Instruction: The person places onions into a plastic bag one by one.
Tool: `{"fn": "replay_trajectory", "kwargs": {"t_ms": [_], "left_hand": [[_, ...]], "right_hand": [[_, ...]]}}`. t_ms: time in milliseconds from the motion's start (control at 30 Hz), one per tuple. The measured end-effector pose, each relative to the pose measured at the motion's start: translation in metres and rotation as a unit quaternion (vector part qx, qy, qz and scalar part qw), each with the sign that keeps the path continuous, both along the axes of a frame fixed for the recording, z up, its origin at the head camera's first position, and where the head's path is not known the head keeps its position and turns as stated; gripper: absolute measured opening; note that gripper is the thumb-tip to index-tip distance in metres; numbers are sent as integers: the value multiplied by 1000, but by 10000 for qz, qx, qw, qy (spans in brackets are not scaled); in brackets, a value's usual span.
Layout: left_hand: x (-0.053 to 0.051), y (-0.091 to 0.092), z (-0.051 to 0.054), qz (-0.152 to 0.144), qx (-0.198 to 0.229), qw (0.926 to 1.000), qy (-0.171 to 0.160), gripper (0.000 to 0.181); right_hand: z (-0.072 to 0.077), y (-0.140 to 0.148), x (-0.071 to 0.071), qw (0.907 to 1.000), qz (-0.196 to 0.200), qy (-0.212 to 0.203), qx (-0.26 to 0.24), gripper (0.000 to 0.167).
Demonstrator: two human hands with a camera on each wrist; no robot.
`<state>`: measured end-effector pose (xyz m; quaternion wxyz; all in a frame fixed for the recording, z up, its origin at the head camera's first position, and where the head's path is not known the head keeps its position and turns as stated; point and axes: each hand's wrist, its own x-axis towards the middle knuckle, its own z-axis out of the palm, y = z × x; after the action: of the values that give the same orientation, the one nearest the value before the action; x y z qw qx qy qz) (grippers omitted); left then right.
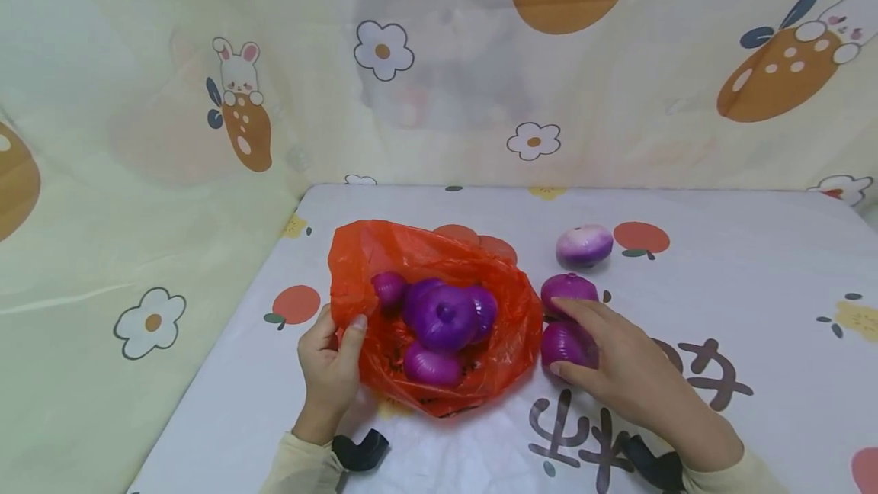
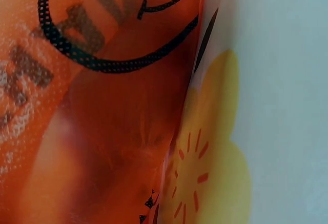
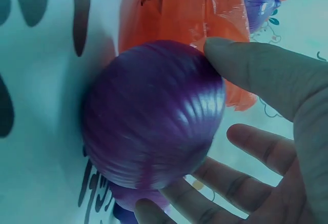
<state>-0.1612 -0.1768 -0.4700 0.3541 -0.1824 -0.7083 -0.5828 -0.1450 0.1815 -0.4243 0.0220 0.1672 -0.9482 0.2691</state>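
My left hand [image 1: 332, 364] pinches the left rim of a red plastic bag [image 1: 353, 265], thumb on the inner side. The mouth of the bag gapes, showing several purple onions [image 1: 446, 317] inside. To the right of the bag, my right hand [image 1: 624, 360] has its thumb and fingers around a purple onion [image 1: 566, 345] on the table. In the right wrist view the thumb touches one side of this onion [image 3: 154, 116], with fingers on the other side. Just beyond it lies another purple onion [image 1: 569, 290], near my fingertips. The left wrist view shows only the bag's printed outside [image 2: 113, 111] and tablecloth.
A paler, white-and-purple onion [image 1: 584, 245] lies farther back on the right. White cloth with fruit, flower and lettering prints covers the table [image 1: 727, 273]. Patterned cloth walls [image 1: 453, 97] rise behind the table and on its left.
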Motion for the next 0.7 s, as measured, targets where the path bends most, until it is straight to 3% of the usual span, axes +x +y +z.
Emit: {"fn": "replay_trajectory", "kwargs": {"t_ms": [300,700], "left_hand": [[2,-2,-2,51,-70,9995,-297,29],[3,-1,0,70,-61,9993,-352,28]], "right_hand": [[-8,1,1,9997,-25,-161,-190,80],[-17,-3,2,9990,17,-325,-296,79]]}}
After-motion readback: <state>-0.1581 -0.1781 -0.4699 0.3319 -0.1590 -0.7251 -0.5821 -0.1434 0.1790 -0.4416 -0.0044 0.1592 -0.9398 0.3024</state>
